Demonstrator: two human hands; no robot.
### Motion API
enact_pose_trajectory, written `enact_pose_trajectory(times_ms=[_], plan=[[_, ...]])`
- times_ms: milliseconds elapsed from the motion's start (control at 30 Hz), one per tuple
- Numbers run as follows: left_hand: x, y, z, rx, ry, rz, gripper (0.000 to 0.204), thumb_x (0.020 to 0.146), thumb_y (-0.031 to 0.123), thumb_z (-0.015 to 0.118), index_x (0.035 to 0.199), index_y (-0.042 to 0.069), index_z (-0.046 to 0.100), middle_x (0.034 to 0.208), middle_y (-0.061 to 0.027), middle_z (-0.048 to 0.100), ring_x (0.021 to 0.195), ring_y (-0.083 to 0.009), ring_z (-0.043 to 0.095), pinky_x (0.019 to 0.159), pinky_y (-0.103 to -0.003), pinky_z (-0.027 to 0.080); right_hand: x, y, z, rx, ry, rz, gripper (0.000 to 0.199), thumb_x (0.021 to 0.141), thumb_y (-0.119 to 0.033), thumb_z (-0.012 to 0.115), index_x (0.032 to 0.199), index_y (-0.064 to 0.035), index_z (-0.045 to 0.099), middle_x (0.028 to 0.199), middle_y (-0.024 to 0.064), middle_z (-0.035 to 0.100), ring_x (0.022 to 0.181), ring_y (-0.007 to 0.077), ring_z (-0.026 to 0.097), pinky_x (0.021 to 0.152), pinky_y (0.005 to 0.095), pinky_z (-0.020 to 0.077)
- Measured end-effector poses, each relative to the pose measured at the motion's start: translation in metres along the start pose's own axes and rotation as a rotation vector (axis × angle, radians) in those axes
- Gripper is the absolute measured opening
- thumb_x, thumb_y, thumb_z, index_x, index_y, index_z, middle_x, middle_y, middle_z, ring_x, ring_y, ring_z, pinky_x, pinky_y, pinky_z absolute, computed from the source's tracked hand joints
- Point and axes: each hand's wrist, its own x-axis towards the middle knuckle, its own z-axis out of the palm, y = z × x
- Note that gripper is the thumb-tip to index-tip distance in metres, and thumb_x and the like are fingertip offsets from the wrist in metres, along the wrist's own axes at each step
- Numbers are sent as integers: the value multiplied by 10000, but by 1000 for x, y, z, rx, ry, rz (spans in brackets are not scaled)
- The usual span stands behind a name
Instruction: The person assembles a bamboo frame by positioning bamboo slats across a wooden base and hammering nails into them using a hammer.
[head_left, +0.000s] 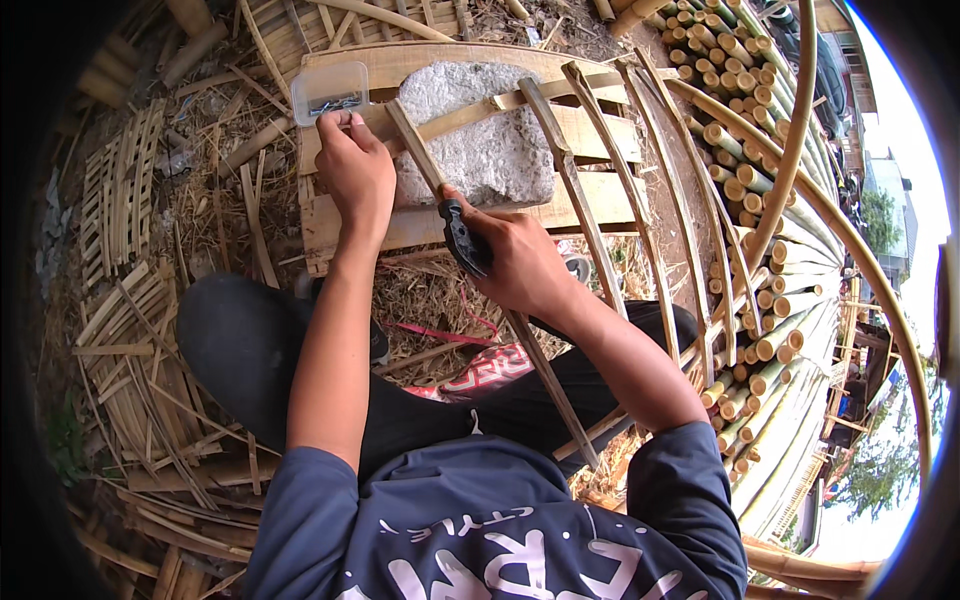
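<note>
My left hand [357, 178] is at the near edge of a small clear plastic tub [330, 84] with several thin nails [335, 103] in it. Its thumb and fingers are pinched together; whatever they hold is too small to make out. In my right hand [520, 255] is a black hammer [463, 240], gripped close to its head, its handle mostly hidden. The same hand rests against a bamboo slat [420, 147] of a ladder-like bamboo frame. A long bamboo strip [465, 118] crosses under the slats, over a rough pale stone block [470, 135].
The stone and tub sit on a wooden plank bench [590, 130]. More slats [595, 225] of the frame extend right, over my leg. Stacked bamboo poles [745, 180] stand beyond, with a bent pole [800, 130] arching before them. Split bamboo strips [150, 400] litter the ground left.
</note>
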Motion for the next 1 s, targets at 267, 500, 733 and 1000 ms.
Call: enact_pose_trajectory(times_ms=[267,500,733,1000], plan=[[2,-1,-1,-35,4,30,110,1002,119,561,1013,10,555,852,-220,717,803,-427,703,712,-497,532,3,-2,0,2,-3,5,802,694,-14,666,1475,-11,482,888,221,681,767,412,675,702,493,527],[7,3,-10,24,-71,-6,113,992,134,576,975,22,577,827,-195,720,776,-406,707,697,-486,535,3,-4,-2,-16,-1,-5,795,695,-5,661,1470,-12,485,878,218,675,767,405,676,689,491,524],[20,-8,-17,-59,-131,20,149,994,139,603,1010,-9,602,878,-153,739,730,-265,728,669,-371,557,3,-4,-2,-5,6,-23,761,719,-14,667,1459,8,490,869,220,682,755,406,680,697,492,532],[31,-5,-32,-173,-215,94,117,991,74,630,947,-25,584,874,-127,738,781,-177,744,692,-304,561,4,-4,-1,0,10,-19,745,727,-22,664,1452,14,496,877,225,689,748,404,687,702,488,544]])
